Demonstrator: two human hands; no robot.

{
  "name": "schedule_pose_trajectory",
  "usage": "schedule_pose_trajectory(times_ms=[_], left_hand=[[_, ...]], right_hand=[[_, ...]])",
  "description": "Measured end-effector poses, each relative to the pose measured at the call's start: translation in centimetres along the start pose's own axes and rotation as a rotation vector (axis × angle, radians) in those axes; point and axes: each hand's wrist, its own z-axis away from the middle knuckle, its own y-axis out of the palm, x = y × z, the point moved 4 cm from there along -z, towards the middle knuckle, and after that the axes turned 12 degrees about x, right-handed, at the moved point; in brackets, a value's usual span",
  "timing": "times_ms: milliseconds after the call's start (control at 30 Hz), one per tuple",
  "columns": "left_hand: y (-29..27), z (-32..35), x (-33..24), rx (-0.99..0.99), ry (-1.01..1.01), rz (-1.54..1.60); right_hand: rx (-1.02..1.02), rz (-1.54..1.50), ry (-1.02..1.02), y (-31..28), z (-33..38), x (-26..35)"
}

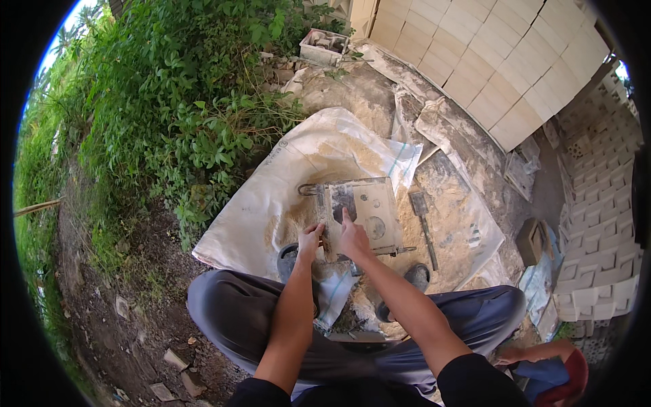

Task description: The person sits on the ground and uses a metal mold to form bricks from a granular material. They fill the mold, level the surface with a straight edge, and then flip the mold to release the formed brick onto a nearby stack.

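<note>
A flat, square, dust-covered metal plate (382,207) with round marks and a bar along its side lies in front of me on a white woven sack (251,203). On the plate is a dark rectangular patch or piece (343,197). My right hand (354,239) rests over the plate, its index finger stretched out and touching the dark piece. Beside it, at the plate's near left edge, my left hand (311,241) has its fingers closed. Something small and brownish shows by those fingers, too hidden to name. Right of the plate lies a flat-bladed scraper (424,227) with a long handle.
Sandy powder covers much of the sack. Leafy plants (183,115) grow at the left. Stacked pale tiles (488,61) stand at the far right, more patterned blocks (600,244) nearer. A box of rubble (324,47) sits at the back. Another person's arm (542,351) shows lower right.
</note>
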Motion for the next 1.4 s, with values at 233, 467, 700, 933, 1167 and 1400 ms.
schedule_pose_trajectory(times_ms=[233, 467, 700, 933, 1167, 1400], left_hand=[[-2.9, -1.6, 0.8, -0.205, 0.011, 0.355], [-2.2, -1.4, -1.0, -0.235, 0.157, 0.113], [-6.0, -1.1, 7.3, -0.078, -0.121, 0.161], [-7.6, 4.6, 3.9, -0.46, -0.158, -0.639], [-7.0, 5.9, -1.4, -0.359, 0.24, -1.35], [-3.1, -1.3, -0.5, -0.23, 0.48, -1.803]], right_hand=[[0.218, 0.084, 0.054, 4.2, 0.2, 0.8], [0.28, 0.08, 0.015, 6.6, 10.0, -2.9], [0.304, 0.088, -0.114, 7.7, 16.2, -4.2], [0.521, 0.167, -0.213, 9.5, 18.1, -5.1], [0.501, 0.057, -0.25, 10.9, 14.1, -4.9], [0.406, -0.076, -0.121, 11.6, 11.4, -6.7]])
